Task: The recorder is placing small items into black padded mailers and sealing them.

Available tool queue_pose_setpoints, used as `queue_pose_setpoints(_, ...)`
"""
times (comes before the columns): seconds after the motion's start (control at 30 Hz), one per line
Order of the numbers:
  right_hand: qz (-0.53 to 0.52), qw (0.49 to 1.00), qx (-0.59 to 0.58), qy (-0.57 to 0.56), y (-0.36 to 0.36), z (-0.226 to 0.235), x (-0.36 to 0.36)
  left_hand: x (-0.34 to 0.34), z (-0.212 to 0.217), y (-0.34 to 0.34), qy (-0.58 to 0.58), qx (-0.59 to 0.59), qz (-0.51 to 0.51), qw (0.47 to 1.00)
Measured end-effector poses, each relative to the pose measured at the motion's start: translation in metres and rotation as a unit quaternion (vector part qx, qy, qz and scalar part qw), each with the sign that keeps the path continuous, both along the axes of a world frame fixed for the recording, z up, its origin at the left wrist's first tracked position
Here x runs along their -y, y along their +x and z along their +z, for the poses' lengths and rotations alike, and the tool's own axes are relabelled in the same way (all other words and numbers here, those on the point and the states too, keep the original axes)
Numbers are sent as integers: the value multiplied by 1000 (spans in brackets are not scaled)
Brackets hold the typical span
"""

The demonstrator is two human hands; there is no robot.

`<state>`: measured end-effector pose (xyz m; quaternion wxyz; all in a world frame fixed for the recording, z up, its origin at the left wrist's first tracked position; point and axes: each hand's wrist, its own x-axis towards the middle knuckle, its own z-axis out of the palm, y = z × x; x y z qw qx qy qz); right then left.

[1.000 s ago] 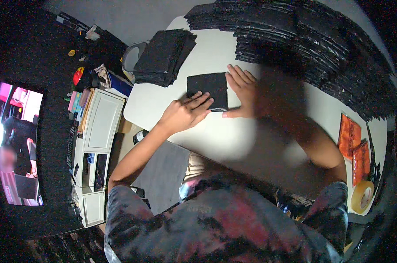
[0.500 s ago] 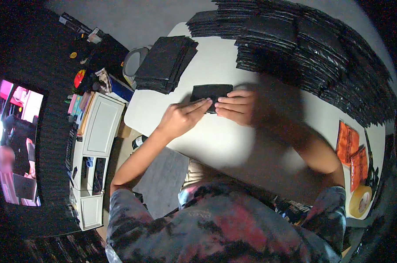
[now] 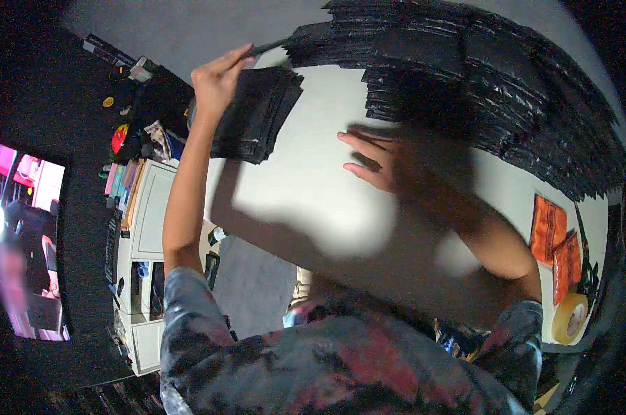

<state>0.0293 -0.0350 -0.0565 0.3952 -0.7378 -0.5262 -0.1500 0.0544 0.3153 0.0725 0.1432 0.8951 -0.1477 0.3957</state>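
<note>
Pinching a black bag (image 3: 257, 111) over the small pile at the tabletop's (image 3: 313, 194) left edge, the left hand (image 3: 216, 76) reaches out; the right hand (image 3: 371, 159) (fingers spread, empty) hovers mid-tabletop.

A white table (image 3: 313, 200) carries a small stack of black bags (image 3: 257, 114) at its left corner, larger black stacks (image 3: 492, 90) right of it, orange packets (image 3: 556, 242) and tape (image 3: 568, 318) farther right.

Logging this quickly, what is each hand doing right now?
Left hand: closed on a folded black bag over the small stack of black bags.
Right hand: open, fingers spread, holding nothing, above the white table.
</note>
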Motion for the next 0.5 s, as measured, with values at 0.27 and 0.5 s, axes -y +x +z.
queue_pose_setpoints(0.27,9,998,38,-41,12,-2,1,-23,-46,149,27,10,-38,999)
queue_pose_setpoints(0.5,19,999,-16,-39,10,0,0,-16,-88,175,85,-89,-64,990)
